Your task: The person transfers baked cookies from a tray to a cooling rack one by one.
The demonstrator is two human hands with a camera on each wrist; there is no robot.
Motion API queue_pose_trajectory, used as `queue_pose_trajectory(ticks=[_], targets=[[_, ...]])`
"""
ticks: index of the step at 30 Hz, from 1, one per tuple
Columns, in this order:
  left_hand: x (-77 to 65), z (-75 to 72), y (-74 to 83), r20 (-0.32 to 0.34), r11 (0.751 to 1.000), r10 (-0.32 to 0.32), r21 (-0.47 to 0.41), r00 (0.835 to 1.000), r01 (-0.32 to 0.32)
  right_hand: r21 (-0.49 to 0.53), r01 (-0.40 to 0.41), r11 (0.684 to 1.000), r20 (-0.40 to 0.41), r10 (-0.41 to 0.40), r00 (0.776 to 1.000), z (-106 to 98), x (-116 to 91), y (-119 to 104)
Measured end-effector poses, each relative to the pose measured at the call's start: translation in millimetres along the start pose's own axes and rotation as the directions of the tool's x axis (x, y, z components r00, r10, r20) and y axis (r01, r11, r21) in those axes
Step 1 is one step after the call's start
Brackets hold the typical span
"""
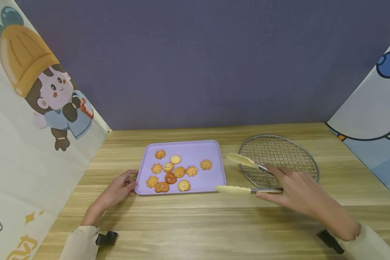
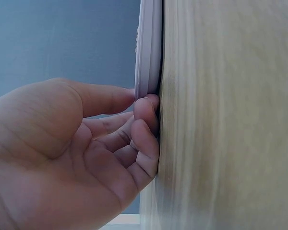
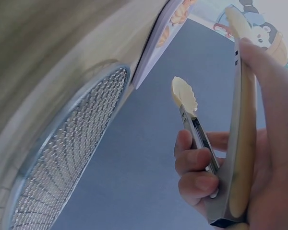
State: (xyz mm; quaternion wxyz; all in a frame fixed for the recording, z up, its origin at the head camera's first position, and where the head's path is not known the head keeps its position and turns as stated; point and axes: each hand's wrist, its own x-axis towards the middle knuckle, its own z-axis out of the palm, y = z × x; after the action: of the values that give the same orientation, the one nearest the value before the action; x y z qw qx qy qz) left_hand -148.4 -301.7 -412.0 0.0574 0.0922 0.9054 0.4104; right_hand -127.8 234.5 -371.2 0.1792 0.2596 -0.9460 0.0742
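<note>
A purple tray (image 1: 190, 150) holds several cookies, among them a star-shaped cookie (image 1: 206, 164) apart at the right and two pretzels, one a pretzel (image 1: 170, 177) near the middle. At the tray's left front corner, my left hand (image 1: 118, 188) pinches the rim; in the left wrist view the thumb (image 2: 108, 99) is on top, with fingers curled beneath. My right hand (image 1: 297, 189) grips metal tongs (image 1: 263, 190) with cream-coloured tips. The tong arms are spread, with nothing between them. One tip is by the tray's right front corner, the other between tray and rack.
A round wire mesh rack (image 1: 279, 151) lies to the right of the tray, partly behind my right hand and the tongs. The wooden table (image 1: 195, 227) meets a dark blue back wall (image 1: 195, 65). Panels with cartoon prints (image 1: 61, 94) stand at both sides.
</note>
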Motion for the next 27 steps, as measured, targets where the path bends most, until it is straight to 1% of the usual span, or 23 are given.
queue_pose_trajectory(ticks=[2,6,11,13,17,23,27], targets=[[0.0,0.1,0.0,-0.001,1.000,0.001,-0.004,1.000,-0.001,0.005,0.007,1.000,-0.003,-0.007,1.000,1,6,0],[-0.1,0.0,-1.4,-0.002,1.000,0.012,-0.006,1.000,-0.012,-0.009,0.005,1.000,0.016,-0.005,1.000,4,17,0],[-0.6,-1.1,-0.5,0.000,1.000,0.019,-0.003,1.000,-0.019,-0.012,-0.034,0.999,0.100,0.035,0.994,4,31,-4],[-0.7,-1.6,0.8,0.001,1.000,0.019,-0.001,1.000,-0.019,-0.004,-0.039,0.999,0.118,0.040,0.992,4,36,-6],[-0.9,-1.9,2.5,0.001,1.000,0.017,0.003,1.000,-0.017,0.009,-0.029,1.000,0.117,0.028,0.993,8,46,-8],[-1.5,-1.4,3.1,0.000,1.000,0.009,0.005,1.000,-0.009,0.012,0.014,1.000,0.105,-0.015,0.994,13,60,-11],[-0.9,-0.7,3.2,-0.003,1.000,0.002,0.004,1.000,-0.002,0.019,0.026,0.999,0.105,-0.028,0.994,18,66,-12]])
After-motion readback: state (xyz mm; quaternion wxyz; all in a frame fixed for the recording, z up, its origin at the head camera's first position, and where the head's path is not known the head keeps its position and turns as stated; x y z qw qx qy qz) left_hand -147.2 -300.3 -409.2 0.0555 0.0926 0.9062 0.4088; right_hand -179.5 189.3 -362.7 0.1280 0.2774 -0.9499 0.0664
